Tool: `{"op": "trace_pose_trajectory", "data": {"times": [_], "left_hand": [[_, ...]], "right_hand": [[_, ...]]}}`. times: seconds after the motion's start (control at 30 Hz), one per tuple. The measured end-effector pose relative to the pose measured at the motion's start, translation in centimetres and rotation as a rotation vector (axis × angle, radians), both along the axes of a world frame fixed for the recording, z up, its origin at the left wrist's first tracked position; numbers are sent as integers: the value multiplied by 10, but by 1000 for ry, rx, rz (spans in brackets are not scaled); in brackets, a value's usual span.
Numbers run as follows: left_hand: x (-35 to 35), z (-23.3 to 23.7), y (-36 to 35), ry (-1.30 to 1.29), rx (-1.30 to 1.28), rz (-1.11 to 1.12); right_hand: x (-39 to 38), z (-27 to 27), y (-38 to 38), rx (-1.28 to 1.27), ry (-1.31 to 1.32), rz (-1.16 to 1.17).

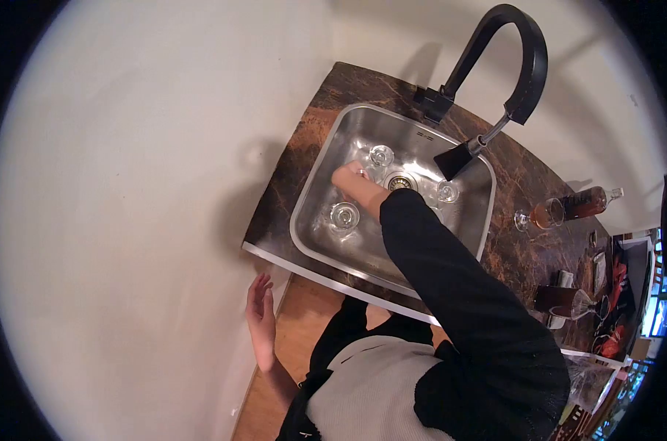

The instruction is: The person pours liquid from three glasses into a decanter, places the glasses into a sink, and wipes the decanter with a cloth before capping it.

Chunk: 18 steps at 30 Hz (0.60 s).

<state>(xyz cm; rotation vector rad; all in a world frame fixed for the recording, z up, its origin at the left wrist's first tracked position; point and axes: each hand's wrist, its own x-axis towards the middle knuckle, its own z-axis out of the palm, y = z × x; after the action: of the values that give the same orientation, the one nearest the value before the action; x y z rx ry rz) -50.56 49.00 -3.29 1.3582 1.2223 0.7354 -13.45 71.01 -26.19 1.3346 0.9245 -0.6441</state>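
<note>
Whether the right hand (354, 182) grips a glass (381, 156) cannot be told.

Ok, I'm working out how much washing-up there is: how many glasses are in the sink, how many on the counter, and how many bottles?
Sink glasses: 3
Counter glasses: 2
Bottle: 1
Total: 6

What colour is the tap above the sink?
The tap is matt black, seen in the head view.
</note>
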Motion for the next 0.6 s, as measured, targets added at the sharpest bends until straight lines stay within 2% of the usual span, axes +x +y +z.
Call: {"op": "trace_pose_trajectory", "data": {"times": [0.1,0.27,0.37,0.43,0.5,0.57,0.6], "left_hand": [[2,0,2,9,16,-26],[8,1,2,27,19,-48],[14,2,4,19,30,-90],[21,11,4,41,37,-125],[30,14,5,33,36,-171],[43,24,3,20,33,-201],[48,23,4,17,35,-228]], "right_hand": [[-7,41,-12,70,30,-25],[-15,61,-25,276,41,-147],[-25,103,-49,736,217,92],[-36,76,-44,1079,176,69],[-44,109,-66,1360,346,100],[-46,168,-103,1469,657,216],[-50,189,-125,1653,813,169]]}}
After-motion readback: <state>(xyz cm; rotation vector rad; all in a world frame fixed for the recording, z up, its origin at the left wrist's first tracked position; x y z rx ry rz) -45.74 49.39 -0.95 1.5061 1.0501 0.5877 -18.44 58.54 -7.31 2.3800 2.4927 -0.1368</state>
